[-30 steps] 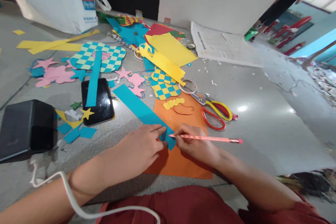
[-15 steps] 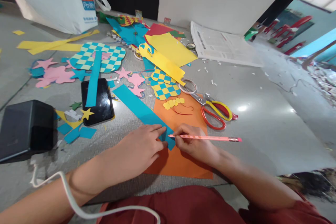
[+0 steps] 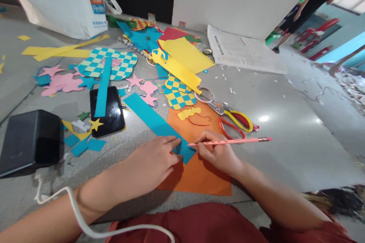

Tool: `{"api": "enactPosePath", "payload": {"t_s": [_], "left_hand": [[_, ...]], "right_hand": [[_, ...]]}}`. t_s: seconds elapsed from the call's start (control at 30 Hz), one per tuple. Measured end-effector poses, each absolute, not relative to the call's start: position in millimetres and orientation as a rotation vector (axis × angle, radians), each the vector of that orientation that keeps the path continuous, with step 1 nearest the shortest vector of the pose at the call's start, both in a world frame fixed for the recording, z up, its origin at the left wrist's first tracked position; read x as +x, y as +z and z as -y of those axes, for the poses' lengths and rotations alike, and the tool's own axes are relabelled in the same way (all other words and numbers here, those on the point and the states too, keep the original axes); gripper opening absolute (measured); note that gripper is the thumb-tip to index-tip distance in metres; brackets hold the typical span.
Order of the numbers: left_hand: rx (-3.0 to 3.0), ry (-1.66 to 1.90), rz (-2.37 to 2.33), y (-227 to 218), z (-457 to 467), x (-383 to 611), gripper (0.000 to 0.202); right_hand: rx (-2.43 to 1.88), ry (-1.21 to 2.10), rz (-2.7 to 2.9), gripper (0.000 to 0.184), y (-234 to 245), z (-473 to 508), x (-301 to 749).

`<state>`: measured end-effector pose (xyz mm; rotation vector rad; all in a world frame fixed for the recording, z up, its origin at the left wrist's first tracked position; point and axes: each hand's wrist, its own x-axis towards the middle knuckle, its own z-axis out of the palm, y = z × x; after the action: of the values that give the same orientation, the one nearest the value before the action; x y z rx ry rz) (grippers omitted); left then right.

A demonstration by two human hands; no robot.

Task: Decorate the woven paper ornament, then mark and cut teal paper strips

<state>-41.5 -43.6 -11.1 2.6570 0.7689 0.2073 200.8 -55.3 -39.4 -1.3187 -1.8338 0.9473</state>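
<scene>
My left hand (image 3: 154,163) lies flat, fingers stretched, pressing the near end of a long blue paper strip (image 3: 154,121) onto an orange sheet (image 3: 196,171). My right hand (image 3: 216,152) is closed around a pink pencil (image 3: 230,141), its tip resting at the strip's near end beside my left fingertips. The pencil's eraser end points right.
Red-and-yellow scissors (image 3: 235,121) and a tape ring (image 3: 204,94) lie just beyond the orange sheet. A black phone (image 3: 110,110), a black box (image 3: 28,140), woven checkered paper pieces (image 3: 107,62), pink and yellow cutouts and a white bag (image 3: 65,0) lie left. Another person stands far right.
My right hand has moved slightly up and right along the strip's edge, and the pencil now tilts more upward at its eraser end. My left hand has stayed in place.
</scene>
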Motion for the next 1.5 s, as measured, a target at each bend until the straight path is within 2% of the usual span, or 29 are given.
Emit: {"api": "enactPosePath", "payload": {"t_s": [0.43, 1.2, 1.5], "left_hand": [[2.678, 0.202, -0.773, -12.8, 45.4, -43.4, 0.013], [2.644, 0.163, -0.776, -9.8, 43.7, -41.7, 0.013], [2.648, 0.192, -0.761, -10.5, 43.3, -42.0, 0.011]], "right_hand": [[-1.329, 1.083, 1.98, 0.013, -37.6, 57.7, 195.9], [-1.277, 0.886, 1.915, 0.013, -40.0, 56.5, 200.9], [-1.286, 0.99, 1.883, 0.009, -43.1, 56.4, 199.6]]}}
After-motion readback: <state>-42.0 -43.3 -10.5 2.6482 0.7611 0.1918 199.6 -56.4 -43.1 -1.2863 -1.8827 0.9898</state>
